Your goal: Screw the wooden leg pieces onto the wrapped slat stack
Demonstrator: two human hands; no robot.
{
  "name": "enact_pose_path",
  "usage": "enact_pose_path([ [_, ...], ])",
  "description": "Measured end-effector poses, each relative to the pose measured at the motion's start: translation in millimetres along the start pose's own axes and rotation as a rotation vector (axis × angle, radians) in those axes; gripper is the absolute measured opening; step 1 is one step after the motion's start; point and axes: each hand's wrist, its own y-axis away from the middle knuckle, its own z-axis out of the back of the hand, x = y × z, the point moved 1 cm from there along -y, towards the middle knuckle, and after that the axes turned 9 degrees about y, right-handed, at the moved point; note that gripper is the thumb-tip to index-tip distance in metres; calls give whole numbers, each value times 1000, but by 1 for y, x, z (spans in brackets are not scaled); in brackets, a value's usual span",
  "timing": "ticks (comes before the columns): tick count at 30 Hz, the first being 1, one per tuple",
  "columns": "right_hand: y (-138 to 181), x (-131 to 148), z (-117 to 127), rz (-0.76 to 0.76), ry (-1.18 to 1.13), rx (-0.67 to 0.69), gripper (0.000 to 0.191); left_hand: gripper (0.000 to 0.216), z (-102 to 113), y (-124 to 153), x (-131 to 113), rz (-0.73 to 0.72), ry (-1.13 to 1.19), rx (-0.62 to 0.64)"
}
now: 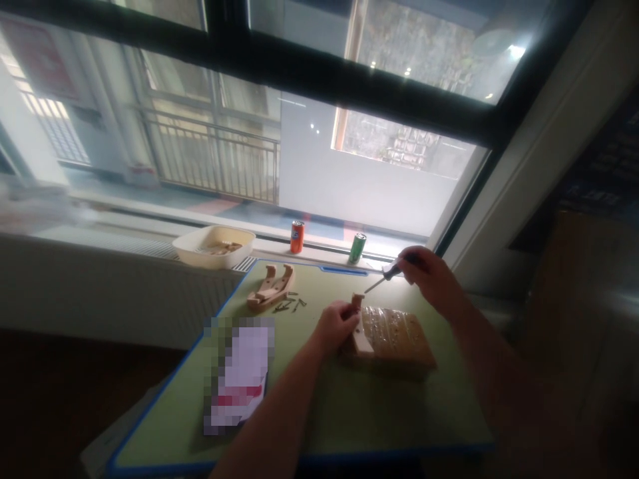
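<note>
My left hand (339, 326) is closed around a curved wooden piece (363, 343) with drilled holes, keeping it against the edge of a brown block wrapped in clear film or tape (399, 339). Raised to the right, my right hand (424, 269) grips a screwdriver (392, 271) by its dark handle. The shaft slants down to the left, its tip just beside the upper end of the wooden piece; whether they touch I cannot tell. More curved wooden pieces (272, 289) lie at the table's far left, with several screws (287, 305) scattered next to them.
A green table (319, 406) with a blue edge carries everything. A pixelated flat item (242, 372) lies at left. On the sill behind stand an orange can (297, 237), a green can (357, 248) and a cream basin (214, 246) with small wooden parts, below a large window.
</note>
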Motion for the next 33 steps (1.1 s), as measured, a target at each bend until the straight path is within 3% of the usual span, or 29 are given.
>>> enact_pose_path([
  [4, -16, -1, -17, -17, -256, -128, 16, 21, -1, 1, 4, 34, -4, -75],
  [7, -29, 5, -27, 2, -292, 70, 20, 19, -1, 1, 6, 30, -29, -104],
  [10, -33, 9, -29, 58, -110, 306, 27, 15, -2, 3, 5, 5, -67, -72],
  [12, -32, 10, -27, 124, 41, 342, 22, 14, -3, 4, 4, -4, -85, -67],
  [17, -27, -1, -21, 278, 267, 277, 10, 15, -6, 7, 3, -1, -94, -77],
  [24, -28, -30, -26, 306, 313, 203, 10, 16, -6, 7, 0, 53, 5, -63],
  [33, -27, -32, -29, 359, 305, 188, 10, 18, -5, 5, -1, 101, 113, -26],
])
